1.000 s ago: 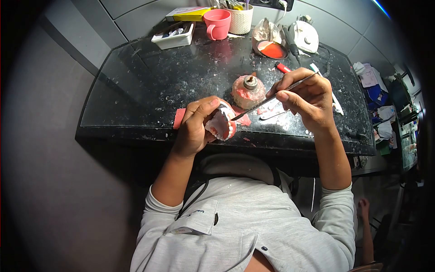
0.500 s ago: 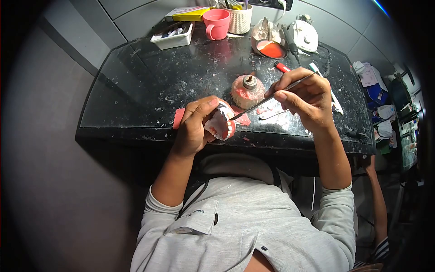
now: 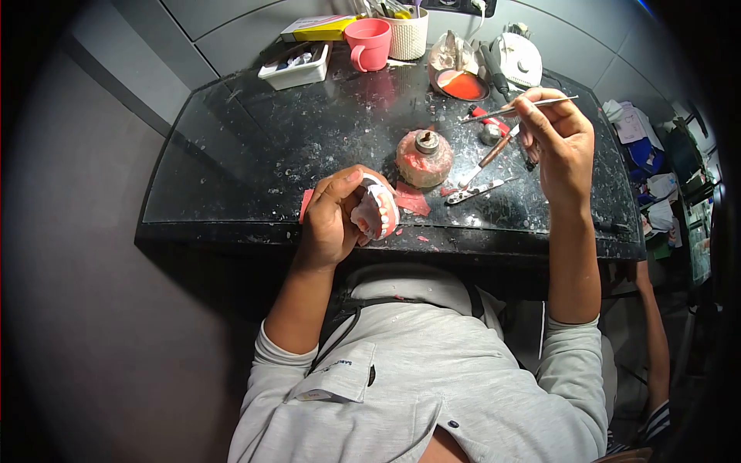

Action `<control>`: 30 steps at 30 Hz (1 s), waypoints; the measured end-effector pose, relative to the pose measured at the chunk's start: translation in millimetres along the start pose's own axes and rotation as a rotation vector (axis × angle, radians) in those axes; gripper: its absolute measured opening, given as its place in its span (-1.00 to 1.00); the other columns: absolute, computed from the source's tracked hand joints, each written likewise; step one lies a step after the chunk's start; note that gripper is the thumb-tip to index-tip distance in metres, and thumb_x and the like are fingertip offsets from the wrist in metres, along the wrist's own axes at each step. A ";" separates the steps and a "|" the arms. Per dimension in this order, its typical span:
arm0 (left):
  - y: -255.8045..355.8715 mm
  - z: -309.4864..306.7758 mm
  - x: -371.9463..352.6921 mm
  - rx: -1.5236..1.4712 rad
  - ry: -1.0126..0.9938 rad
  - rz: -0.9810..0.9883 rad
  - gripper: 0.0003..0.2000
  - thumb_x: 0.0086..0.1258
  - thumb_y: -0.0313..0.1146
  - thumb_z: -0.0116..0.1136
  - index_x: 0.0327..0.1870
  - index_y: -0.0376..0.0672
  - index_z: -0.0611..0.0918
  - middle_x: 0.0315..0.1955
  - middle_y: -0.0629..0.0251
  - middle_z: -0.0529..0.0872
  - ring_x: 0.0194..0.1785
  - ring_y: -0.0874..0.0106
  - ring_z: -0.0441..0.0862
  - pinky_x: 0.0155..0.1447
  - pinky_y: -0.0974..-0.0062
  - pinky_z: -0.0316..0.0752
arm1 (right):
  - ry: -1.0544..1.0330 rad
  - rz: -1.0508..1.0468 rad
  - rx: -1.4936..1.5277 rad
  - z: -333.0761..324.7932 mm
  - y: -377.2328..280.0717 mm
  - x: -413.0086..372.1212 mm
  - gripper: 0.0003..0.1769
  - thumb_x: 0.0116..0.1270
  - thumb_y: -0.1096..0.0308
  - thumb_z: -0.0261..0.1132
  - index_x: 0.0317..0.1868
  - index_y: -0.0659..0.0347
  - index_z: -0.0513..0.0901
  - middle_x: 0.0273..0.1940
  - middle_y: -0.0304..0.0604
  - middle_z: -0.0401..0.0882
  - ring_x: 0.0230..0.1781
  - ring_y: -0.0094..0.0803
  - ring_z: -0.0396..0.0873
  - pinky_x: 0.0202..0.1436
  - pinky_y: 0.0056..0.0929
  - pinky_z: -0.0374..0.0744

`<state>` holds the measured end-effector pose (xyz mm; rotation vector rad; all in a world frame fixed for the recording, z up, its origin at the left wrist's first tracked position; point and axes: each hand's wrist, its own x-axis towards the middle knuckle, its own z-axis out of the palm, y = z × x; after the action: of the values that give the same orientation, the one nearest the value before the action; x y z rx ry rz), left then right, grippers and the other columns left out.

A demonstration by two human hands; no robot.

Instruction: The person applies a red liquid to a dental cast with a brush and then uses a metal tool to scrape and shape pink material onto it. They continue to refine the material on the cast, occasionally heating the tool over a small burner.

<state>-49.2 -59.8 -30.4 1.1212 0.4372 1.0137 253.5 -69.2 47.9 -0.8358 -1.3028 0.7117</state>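
Near the table's front edge, my left hand [image 3: 332,212] is wrapped round a dental model [image 3: 377,210] with white teeth set in pink wax. My right hand [image 3: 559,135], raised over the right side of the table, pinches a thin metal tool [image 3: 525,108] whose tip points left, apart from the model. Just behind the model stands a round burner [image 3: 425,158] coated in pink wax, with a metal cap. A spatula with a brown handle [image 3: 494,152] and a spotted metal blade [image 3: 478,190] lie right of the burner. Pink wax pieces [image 3: 412,200] lie beside the model.
At the back are a white tray [image 3: 296,73], a pink mug [image 3: 368,45], a woven pot [image 3: 407,37], a dish of red wax [image 3: 463,85] and a white round device [image 3: 519,60]. Another person's arm [image 3: 654,332] shows at the right.
My right hand has moved up and right, taking the metal tool away from the dental model. My left hand still holds the model, turned slightly.
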 end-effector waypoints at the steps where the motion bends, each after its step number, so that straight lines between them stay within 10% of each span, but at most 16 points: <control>1: 0.7 -0.5 -0.2 0.001 -0.005 0.000 -0.53 0.60 -0.07 -0.13 -0.18 -0.36 0.67 -0.46 -0.06 0.73 -0.43 0.27 0.72 -0.40 0.47 0.58 | 0.020 -0.002 0.015 -1.6 1.5 1.1 -0.85 0.48 0.43 0.39 -0.07 0.34 0.68 -0.27 -0.15 0.75 -0.55 -0.73 0.39 -0.56 -0.72 0.25; 11: 11.0 9.1 0.2 -0.048 0.156 -0.035 -0.54 0.65 -0.05 -0.10 -0.17 -0.33 0.67 -0.48 0.10 0.75 -0.61 0.49 0.60 -0.63 0.57 0.39 | 0.103 -0.042 0.019 -17.2 -2.5 3.4 -0.84 0.45 0.40 0.44 -0.10 0.34 0.74 -0.33 -0.19 0.78 -0.59 -0.80 0.34 -0.56 -0.76 0.21; 23: 75.5 17.8 43.6 0.661 0.187 0.107 -0.57 0.67 -0.14 -0.08 -0.09 -0.38 0.70 -0.44 0.20 0.75 -0.51 0.54 0.64 -0.57 0.67 0.36 | 0.215 -0.145 -0.145 -49.0 -15.0 -5.9 -0.82 0.47 0.32 0.41 -0.04 0.23 0.73 -0.29 -0.31 0.75 -0.52 -0.78 0.33 -0.50 -0.71 0.23; 27: 78.7 29.8 65.2 0.847 0.186 0.183 -0.58 0.65 -0.15 -0.05 -0.08 -0.39 0.71 -0.44 0.24 0.76 -0.52 0.63 0.60 -0.54 0.69 0.35 | 0.242 -0.093 0.115 -36.5 -50.1 -11.4 -0.94 0.40 0.58 0.39 -0.17 0.41 0.69 -0.29 0.04 0.79 -0.31 -0.43 0.76 -0.17 -0.48 0.71; 30: 80.5 38.2 75.8 0.925 0.137 0.202 -0.63 0.64 -0.22 -0.03 -0.11 -0.35 0.74 -0.43 0.30 0.77 -0.50 0.69 0.55 -0.48 0.71 0.33 | 0.282 -0.137 0.060 -38.9 -46.5 -12.1 -0.92 0.40 0.57 0.40 -0.19 0.44 0.68 -0.31 0.01 0.78 -0.32 -0.47 0.75 -0.23 -0.50 0.69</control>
<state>-18.5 -10.2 71.0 1.9501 0.9743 1.0890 289.9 -108.8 78.4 -0.7605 -1.0685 0.5020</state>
